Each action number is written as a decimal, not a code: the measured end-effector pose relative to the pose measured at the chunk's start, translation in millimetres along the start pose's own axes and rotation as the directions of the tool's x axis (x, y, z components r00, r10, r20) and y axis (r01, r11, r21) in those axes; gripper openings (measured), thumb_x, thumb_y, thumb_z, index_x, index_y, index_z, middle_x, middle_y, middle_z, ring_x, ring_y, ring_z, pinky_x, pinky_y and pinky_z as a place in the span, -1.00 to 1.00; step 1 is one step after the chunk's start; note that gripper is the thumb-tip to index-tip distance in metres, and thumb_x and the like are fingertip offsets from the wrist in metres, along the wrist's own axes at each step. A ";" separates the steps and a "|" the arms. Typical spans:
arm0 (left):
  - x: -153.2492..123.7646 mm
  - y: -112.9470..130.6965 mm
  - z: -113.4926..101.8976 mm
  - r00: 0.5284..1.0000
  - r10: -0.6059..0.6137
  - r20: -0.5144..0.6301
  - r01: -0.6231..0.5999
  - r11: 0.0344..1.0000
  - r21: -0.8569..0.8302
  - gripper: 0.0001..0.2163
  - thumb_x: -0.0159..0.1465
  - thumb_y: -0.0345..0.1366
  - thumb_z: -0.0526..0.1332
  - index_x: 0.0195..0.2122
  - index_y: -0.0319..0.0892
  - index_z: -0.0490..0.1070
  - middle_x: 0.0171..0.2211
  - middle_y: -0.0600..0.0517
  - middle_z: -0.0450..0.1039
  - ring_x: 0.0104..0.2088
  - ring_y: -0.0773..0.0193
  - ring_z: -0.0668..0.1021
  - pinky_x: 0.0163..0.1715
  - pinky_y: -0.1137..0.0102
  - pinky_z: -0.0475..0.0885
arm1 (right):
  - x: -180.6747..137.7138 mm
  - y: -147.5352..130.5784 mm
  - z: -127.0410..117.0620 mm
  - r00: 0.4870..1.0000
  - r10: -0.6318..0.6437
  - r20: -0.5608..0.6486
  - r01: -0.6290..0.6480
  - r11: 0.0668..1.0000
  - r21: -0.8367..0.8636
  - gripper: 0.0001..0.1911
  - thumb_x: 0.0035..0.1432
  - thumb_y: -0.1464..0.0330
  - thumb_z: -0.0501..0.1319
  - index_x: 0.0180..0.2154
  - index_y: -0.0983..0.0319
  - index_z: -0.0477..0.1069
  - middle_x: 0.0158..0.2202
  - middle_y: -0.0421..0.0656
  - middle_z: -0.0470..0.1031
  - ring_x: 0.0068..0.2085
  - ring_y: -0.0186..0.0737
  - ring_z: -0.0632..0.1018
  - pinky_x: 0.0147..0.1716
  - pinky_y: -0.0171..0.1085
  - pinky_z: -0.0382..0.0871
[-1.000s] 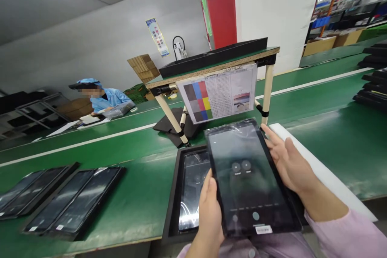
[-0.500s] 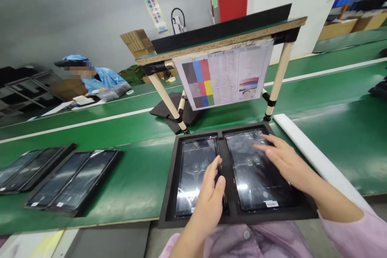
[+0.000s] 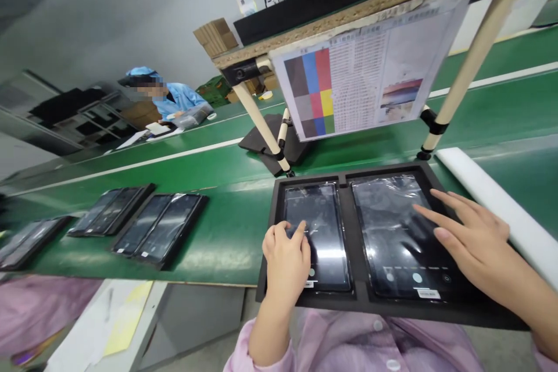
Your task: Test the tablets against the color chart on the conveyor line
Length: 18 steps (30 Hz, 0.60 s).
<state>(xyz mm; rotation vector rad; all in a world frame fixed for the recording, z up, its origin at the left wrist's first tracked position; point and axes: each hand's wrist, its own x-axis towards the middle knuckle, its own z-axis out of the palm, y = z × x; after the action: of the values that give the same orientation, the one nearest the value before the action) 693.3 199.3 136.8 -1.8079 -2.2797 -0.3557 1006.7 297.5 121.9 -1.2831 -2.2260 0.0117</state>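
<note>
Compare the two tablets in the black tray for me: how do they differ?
The left tablet lies in the black tray's left compartment, with the left hand on its lower left part. The right tablet lies in the right compartment, with the right hand over its right side. The left tablet looks narrower than the right tablet. Both lie flat, dark-screened, under clear film.

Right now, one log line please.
left hand: on left tablet | right hand: over right tablet | both tablets in black tray

- Bright, even light from above; shadows stay soft.
- White glare streaks the film-wrapped glossy black left tablet (image 3: 326,232).
- The wide-angle lens tilts and bends the edges; the far grey wall (image 3: 108,23) looks soft.
</note>
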 end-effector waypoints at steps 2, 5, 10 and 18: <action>-0.2 -2.2 3.2 1.000 0.027 0.016 -0.026 1.000 -0.002 -0.69 0.33 -0.39 0.08 -0.02 -0.12 0.57 -0.12 -0.20 0.35 -0.05 -0.07 0.37 -0.09 0.00 0.42 | -6.2 1.1 0.8 1.000 0.030 0.002 -0.030 1.000 -0.003 -0.47 0.39 0.11 -0.17 0.02 -0.03 0.55 0.18 -0.04 0.41 0.15 0.23 0.41 -0.05 0.23 0.32; -3.3 -9.1 8.6 0.998 0.070 -0.007 -0.070 0.997 -0.036 -0.68 0.36 -0.33 0.07 0.03 -0.09 0.55 -0.13 -0.19 0.33 -0.06 -0.05 0.37 -0.10 0.02 0.42 | -14.7 -0.5 2.7 0.998 0.063 -0.002 -0.063 0.998 -0.009 -0.46 0.40 0.15 -0.16 -0.10 -0.02 0.62 0.16 -0.06 0.43 0.14 0.18 0.42 -0.04 0.18 0.33; -9.9 -11.9 13.0 0.993 0.116 0.010 -0.114 0.987 -0.110 -0.68 0.36 -0.30 0.08 0.05 0.00 0.54 -0.12 -0.15 0.32 -0.06 -0.02 0.37 -0.09 0.06 0.42 | -20.5 -2.7 0.2 0.997 0.061 -0.042 -0.062 0.998 -0.016 -0.48 0.37 0.25 -0.10 -0.25 0.02 0.66 0.13 -0.10 0.45 0.14 0.12 0.42 -0.01 0.11 0.33; -10.9 3.6 8.7 0.987 0.162 0.021 -0.156 0.972 -0.175 -0.68 0.35 -0.35 0.08 0.02 0.00 0.54 -0.11 -0.14 0.30 -0.05 -0.01 0.35 -0.10 0.08 0.43 | -14.1 -3.4 2.4 0.999 0.028 -0.027 -0.029 0.999 -0.033 -0.47 0.38 0.23 -0.10 -0.27 0.04 0.66 0.13 -0.06 0.46 0.09 0.18 0.47 -0.04 0.19 0.33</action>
<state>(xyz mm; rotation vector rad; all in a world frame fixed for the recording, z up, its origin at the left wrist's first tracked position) 699.2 192.7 125.4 -2.0806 -2.1669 -0.5119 1008.3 285.0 114.3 -1.3257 -2.1935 -0.0320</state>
